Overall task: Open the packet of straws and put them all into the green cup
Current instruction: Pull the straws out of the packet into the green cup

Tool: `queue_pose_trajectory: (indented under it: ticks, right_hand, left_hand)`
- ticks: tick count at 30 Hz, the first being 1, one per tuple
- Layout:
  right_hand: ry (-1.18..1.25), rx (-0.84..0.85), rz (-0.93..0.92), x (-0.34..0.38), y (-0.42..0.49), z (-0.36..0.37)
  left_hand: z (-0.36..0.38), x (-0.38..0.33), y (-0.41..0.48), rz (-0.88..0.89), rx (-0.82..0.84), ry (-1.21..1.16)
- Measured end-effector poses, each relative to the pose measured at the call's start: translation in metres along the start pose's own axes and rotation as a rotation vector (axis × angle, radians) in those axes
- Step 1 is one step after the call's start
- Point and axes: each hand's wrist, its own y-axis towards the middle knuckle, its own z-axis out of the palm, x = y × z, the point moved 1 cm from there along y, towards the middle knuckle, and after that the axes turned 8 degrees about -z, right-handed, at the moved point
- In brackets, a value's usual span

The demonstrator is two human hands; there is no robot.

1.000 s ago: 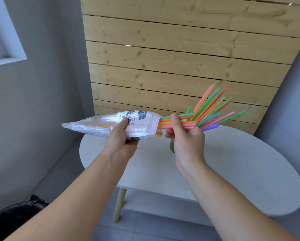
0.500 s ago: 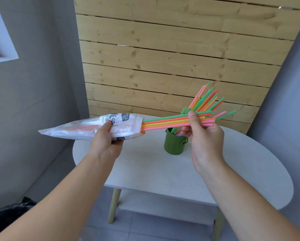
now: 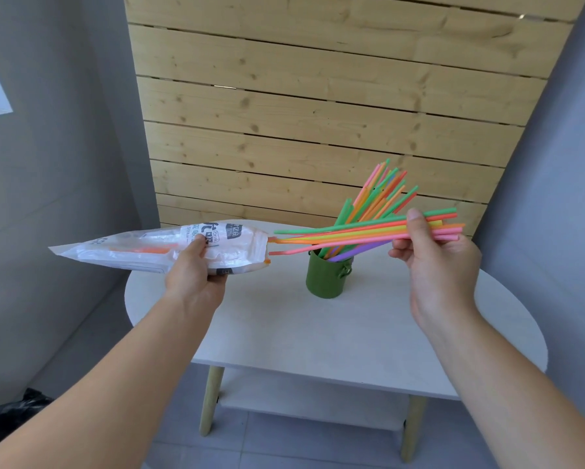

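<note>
Head view. Left hand (image 3: 196,275) grips the straw packet (image 3: 237,245) near its middle, thumb on top over the printed label, fingers curled underneath. The packet is held in the air over the left edge of the white table (image 3: 318,330), roughly level, with its open mouth pointing right. At least one orange straw (image 3: 142,249) shows through the clear plastic inside it.

Right hand (image 3: 436,262) pinches a bundle of straws (image 3: 352,233) near its right end, thumb pressed on top, fingers curled below. The bundle lies almost level and spans the gap between the hands. Its left tips sit at the packet mouth; I cannot tell whether any are inside the plastic. The bundle crosses above the green cup (image 3: 325,279).

The cup stands upright on the table, between the two hands and below them. It holds a fan of coloured straws (image 3: 379,194) leaning up and to the right.

Behind the table: wooden slat wall (image 3: 318,113). Grey walls either side. Black bag (image 3: 7,414) on the floor, lower left.
</note>
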Motion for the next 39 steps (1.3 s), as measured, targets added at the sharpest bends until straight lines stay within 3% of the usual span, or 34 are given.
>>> queue_pose_trajectory:
  ticks: [16,34,39]
  right_hand:
    - [-0.339,-0.008,-0.313,0.022,0.006,-0.015]
    - [-0.625,0.147,-0.424,-0.004,-0.001,0.019]
    - [-0.600,0.129,-0.358,-0.008,0.001,0.027]
  left_hand:
    - [0.007,0.019,-0.006,-0.060,0.042,0.041]
    - [0.002,0.019,-0.002,-0.042,0.057,0.055]
    - [0.000,0.018,-0.001,-0.044,0.050,0.054]
